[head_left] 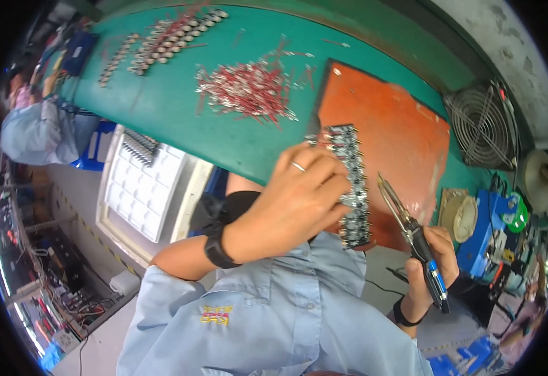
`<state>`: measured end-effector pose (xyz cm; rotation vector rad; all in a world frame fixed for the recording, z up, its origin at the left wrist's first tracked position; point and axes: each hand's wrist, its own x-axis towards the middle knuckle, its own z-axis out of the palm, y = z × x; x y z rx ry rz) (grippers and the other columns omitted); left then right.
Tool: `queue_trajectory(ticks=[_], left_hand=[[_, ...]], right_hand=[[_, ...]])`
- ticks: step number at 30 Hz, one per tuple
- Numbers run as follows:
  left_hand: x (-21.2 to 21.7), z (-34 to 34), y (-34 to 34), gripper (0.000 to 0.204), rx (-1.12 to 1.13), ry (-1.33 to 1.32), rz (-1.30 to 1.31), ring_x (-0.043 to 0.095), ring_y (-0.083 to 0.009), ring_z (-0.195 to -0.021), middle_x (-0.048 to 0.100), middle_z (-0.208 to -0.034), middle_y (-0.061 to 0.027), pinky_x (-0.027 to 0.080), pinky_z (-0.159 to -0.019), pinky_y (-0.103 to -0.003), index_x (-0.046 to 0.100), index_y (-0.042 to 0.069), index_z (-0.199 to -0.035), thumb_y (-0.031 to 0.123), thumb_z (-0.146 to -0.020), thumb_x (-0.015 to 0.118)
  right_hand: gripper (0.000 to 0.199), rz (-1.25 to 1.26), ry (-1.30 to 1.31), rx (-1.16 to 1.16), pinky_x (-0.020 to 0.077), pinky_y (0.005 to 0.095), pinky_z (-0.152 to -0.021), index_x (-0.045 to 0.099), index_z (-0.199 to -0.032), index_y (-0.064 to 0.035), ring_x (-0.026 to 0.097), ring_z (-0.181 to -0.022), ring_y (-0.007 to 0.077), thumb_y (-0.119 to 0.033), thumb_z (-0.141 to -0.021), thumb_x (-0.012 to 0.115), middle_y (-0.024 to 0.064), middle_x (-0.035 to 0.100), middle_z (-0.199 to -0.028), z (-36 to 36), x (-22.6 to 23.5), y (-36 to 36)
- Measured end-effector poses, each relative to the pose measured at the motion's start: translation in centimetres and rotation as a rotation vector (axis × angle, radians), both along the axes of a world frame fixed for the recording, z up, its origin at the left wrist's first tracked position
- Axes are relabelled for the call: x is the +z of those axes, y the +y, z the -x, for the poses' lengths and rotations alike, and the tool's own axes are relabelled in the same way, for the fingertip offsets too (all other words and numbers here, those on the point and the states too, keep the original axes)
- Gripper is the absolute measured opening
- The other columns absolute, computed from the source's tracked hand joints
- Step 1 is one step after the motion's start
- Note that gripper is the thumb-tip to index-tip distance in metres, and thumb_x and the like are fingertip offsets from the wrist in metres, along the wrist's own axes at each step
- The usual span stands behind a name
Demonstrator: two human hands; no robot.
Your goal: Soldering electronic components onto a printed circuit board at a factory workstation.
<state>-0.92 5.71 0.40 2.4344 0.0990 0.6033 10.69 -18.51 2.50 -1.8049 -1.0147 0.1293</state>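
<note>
My right hand (pixel 438 266) grips the black and blue handle of a soldering iron (pixel 426 254). The iron's metal tip points up and left, over the orange mat (pixel 390 113) and apart from the parts. A long strip of small metal parts with gold pins (pixel 353 182) lies along the mat's left side. Against this strip's left edge, my left hand (pixel 305 194) is closed with its fingers curled. Whatever lies between those fingertips is hidden. Short red wires show at the strip's upper end, just beyond the fingers.
A pile of red wires with silver ends (pixel 246 91) lies on the green bench top (pixel 161 113). Rows of round metal parts (pixel 177 41) stand farther left. A fan (pixel 482 125) is at the right. A white compartment tray (pixel 142 188) sits below the bench; another person (pixel 42 131) is at far left.
</note>
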Motion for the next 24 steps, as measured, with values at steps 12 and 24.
queue_trajectory(ticks=[12, 24], left_hand=[[-0.7, 1.9, 3.6, 0.015, 0.245, -0.160, -0.064, 0.053, -0.0245, -0.098, 0.058, -0.095, -0.0032, 0.035, -0.087, -0.042, 0.062, 0.011, -0.088, 0.017, -0.076, 0.069], [-3.7, 6.8, 12.8, 0.011, 0.860, 0.101, -0.214, 0.053, -0.0287, -0.088, 0.059, -0.089, -0.0084, 0.035, -0.078, -0.040, 0.066, 0.008, -0.080, 0.019, -0.079, 0.069]], right_hand=[[0.049, -0.068, 0.079, -0.054, 0.0443, 0.0289, -0.081, 0.058, -0.112, 0.0079, 0.056, -0.091, 0.0176, -0.029, -0.082, 0.070, 0.0139, 0.059, -0.104, -0.7, -0.5, 0.5], [0.044, -0.089, 0.111, -0.049, 0.0428, 0.0266, -0.082, 0.057, -0.114, 0.0074, 0.055, -0.092, 0.0161, -0.022, -0.083, 0.068, 0.0117, 0.059, -0.104, -0.2, -0.6, 1.8]])
